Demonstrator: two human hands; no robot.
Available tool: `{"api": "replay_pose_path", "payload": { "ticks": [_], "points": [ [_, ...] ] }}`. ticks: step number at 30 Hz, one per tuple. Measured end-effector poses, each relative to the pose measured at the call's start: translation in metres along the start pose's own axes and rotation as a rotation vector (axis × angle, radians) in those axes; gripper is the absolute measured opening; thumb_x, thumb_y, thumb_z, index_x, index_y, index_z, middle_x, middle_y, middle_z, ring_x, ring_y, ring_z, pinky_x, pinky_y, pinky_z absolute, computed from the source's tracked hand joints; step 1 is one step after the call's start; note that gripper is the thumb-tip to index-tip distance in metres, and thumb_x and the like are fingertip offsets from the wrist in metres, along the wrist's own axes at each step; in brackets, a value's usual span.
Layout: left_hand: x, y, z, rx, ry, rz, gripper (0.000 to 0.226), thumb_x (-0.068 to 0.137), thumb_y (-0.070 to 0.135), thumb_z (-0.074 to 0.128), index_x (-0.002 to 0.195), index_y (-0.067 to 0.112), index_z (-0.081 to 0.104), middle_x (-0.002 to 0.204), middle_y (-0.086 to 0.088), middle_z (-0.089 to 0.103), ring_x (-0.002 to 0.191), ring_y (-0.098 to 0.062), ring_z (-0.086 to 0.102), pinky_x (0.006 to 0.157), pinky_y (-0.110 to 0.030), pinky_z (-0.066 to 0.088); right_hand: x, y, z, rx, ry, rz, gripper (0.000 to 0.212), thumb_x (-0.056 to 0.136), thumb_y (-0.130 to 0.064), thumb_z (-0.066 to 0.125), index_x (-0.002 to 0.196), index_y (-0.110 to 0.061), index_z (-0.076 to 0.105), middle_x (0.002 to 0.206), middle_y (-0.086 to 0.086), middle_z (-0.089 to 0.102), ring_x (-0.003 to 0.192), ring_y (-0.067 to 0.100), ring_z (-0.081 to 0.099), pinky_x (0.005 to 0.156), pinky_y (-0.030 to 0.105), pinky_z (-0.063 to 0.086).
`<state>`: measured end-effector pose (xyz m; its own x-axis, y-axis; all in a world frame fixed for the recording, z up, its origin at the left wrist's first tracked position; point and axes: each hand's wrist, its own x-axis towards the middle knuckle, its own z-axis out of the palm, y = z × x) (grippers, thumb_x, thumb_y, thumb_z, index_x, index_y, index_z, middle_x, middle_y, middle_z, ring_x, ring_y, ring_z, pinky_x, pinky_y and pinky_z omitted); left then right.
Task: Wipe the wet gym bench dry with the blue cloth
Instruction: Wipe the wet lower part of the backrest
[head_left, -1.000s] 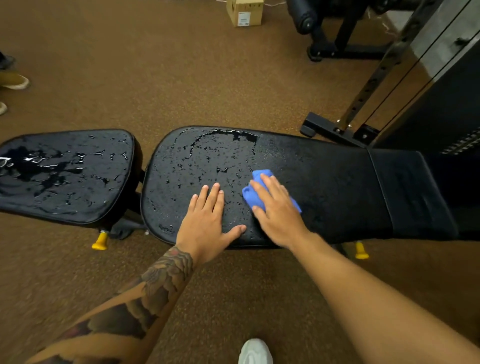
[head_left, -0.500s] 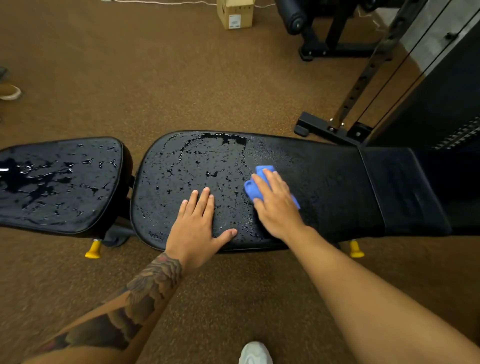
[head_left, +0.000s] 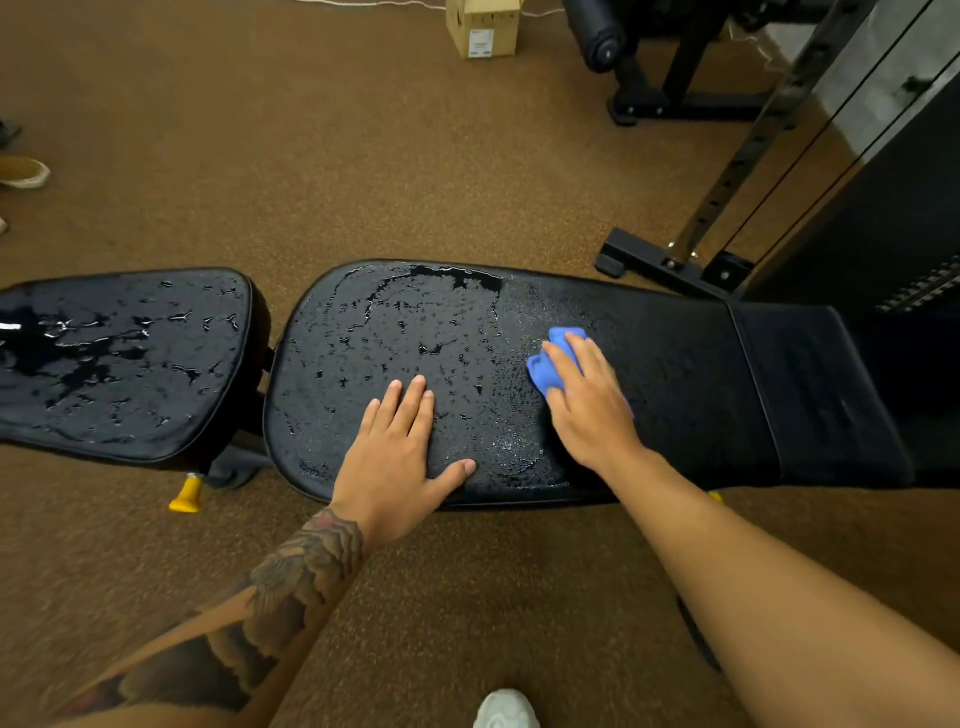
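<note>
The black gym bench has a long back pad (head_left: 675, 374) in the middle and a separate seat pad (head_left: 124, 358) at the left. Water beads and puddles cover the seat pad and the left half of the long pad; its right half looks matte. My right hand (head_left: 592, 405) presses the crumpled blue cloth (head_left: 550, 364) flat on the long pad, near the edge of the wet patch. Most of the cloth is hidden under the palm. My left hand (head_left: 400, 457) lies flat on the wet part near the front edge, fingers spread, holding nothing.
Brown carpet lies all around. A black cable machine frame (head_left: 727, 208) stands at the back right, another padded machine (head_left: 623, 47) behind it. A cardboard box (head_left: 483, 26) sits at the top. Someone's shoe (head_left: 23, 171) is at the left edge, my white shoe (head_left: 504, 709) at the bottom.
My right hand has slid the blue cloth away from me across the long pad. My left hand has stayed flat in the same spot.
</note>
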<state>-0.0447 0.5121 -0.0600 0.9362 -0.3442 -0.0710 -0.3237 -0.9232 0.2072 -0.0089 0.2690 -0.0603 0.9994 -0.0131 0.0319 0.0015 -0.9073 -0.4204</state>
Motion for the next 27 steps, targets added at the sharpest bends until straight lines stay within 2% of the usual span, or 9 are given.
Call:
{"api": "replay_pose_path", "payload": {
  "ticks": [2, 5, 8, 10, 14, 18, 20, 24, 27],
  "points": [
    [0.000, 0.000, 0.001, 0.005, 0.009, -0.001, 0.095, 0.085, 0.076, 0.028, 0.152, 0.008, 0.018, 0.162, -0.005, 0.009, 0.148, -0.025, 0.002, 0.119, -0.041, 0.003, 0.007, -0.021, 0.010, 0.008, -0.025, -0.041, 0.054, 0.088, -0.020, 0.039, 0.142, -0.013, 0.042, 0.152, 0.017, 0.029, 0.141, 0.037, 0.021, 0.116, 0.043, 0.016],
    [0.000, 0.000, 0.004, 0.008, 0.007, 0.004, 0.096, 0.084, 0.075, 0.026, 0.151, 0.007, 0.021, 0.161, -0.006, 0.013, 0.148, -0.026, 0.007, 0.119, -0.042, 0.007, -0.024, -0.039, 0.017, 0.045, -0.127, -0.207, 0.058, 0.086, -0.022, 0.041, 0.144, -0.019, 0.039, 0.155, 0.010, 0.027, 0.144, 0.028, 0.016, 0.118, 0.042, 0.013],
    [0.000, 0.000, 0.003, 0.013, 0.002, 0.001, 0.096, 0.083, 0.076, 0.024, 0.151, 0.008, 0.021, 0.161, -0.006, 0.012, 0.148, -0.025, 0.006, 0.119, -0.041, 0.006, -0.073, -0.027, 0.005, 0.064, -0.182, -0.348, 0.055, 0.086, -0.021, 0.041, 0.141, -0.019, 0.043, 0.154, 0.005, 0.031, 0.144, 0.024, 0.020, 0.118, 0.039, 0.016],
    [0.001, 0.000, 0.001, 0.010, -0.014, -0.002, 0.097, 0.084, 0.077, 0.023, 0.152, 0.009, 0.017, 0.162, -0.005, 0.007, 0.149, -0.024, 0.001, 0.119, -0.040, 0.003, -0.087, -0.006, -0.006, 0.063, -0.183, -0.371, 0.054, 0.084, -0.020, 0.041, 0.138, -0.016, 0.048, 0.151, 0.006, 0.035, 0.142, 0.024, 0.025, 0.117, 0.038, 0.018],
    [0.000, 0.000, -0.002, 0.003, -0.016, 0.001, 0.096, 0.085, 0.077, 0.024, 0.153, 0.011, 0.011, 0.162, -0.003, 0.002, 0.148, -0.023, -0.005, 0.120, -0.039, -0.001, -0.056, 0.020, -0.011, 0.089, -0.080, -0.154, 0.055, 0.082, -0.021, 0.035, 0.133, -0.014, 0.053, 0.147, 0.012, 0.039, 0.139, 0.031, 0.030, 0.117, 0.041, 0.021],
    [0.000, 0.000, -0.003, 0.024, -0.031, -0.004, 0.096, 0.085, 0.078, 0.020, 0.153, 0.011, 0.009, 0.162, -0.003, 0.000, 0.148, -0.022, -0.005, 0.119, -0.039, -0.002, 0.003, 0.001, 0.005, 0.080, 0.005, 0.017, 0.055, 0.085, -0.017, 0.036, 0.138, -0.015, 0.048, 0.151, 0.013, 0.033, 0.141, 0.033, 0.024, 0.117, 0.039, 0.017],
    [0.001, 0.000, -0.002, 0.032, -0.033, -0.006, 0.098, 0.083, 0.079, 0.017, 0.153, 0.011, 0.011, 0.162, -0.003, 0.001, 0.148, -0.022, -0.004, 0.120, -0.039, 0.000, 0.014, -0.021, 0.014, 0.089, -0.019, -0.042, 0.052, 0.087, -0.012, 0.042, 0.139, -0.014, 0.046, 0.152, 0.013, 0.031, 0.142, 0.033, 0.022, 0.117, 0.040, 0.016],
    [0.002, -0.001, 0.000, -0.009, -0.028, -0.008, 0.098, 0.082, 0.078, 0.024, 0.152, 0.010, 0.018, 0.162, -0.004, 0.008, 0.148, -0.023, 0.003, 0.120, -0.041, 0.006, -0.026, -0.031, 0.009, 0.097, -0.191, -0.346, 0.055, 0.084, -0.016, 0.039, 0.138, -0.017, 0.047, 0.151, 0.006, 0.034, 0.143, 0.024, 0.021, 0.118, 0.037, 0.015],
    [0.004, -0.002, -0.003, -0.022, -0.031, -0.012, 0.098, 0.082, 0.079, 0.027, 0.152, 0.011, 0.019, 0.162, -0.002, 0.007, 0.149, -0.023, 0.002, 0.120, -0.040, 0.006, -0.042, 0.001, -0.009, 0.114, -0.215, -0.378, 0.054, 0.082, -0.017, 0.036, 0.133, -0.015, 0.054, 0.148, 0.005, 0.040, 0.141, 0.022, 0.027, 0.117, 0.036, 0.020]
  ]
}}
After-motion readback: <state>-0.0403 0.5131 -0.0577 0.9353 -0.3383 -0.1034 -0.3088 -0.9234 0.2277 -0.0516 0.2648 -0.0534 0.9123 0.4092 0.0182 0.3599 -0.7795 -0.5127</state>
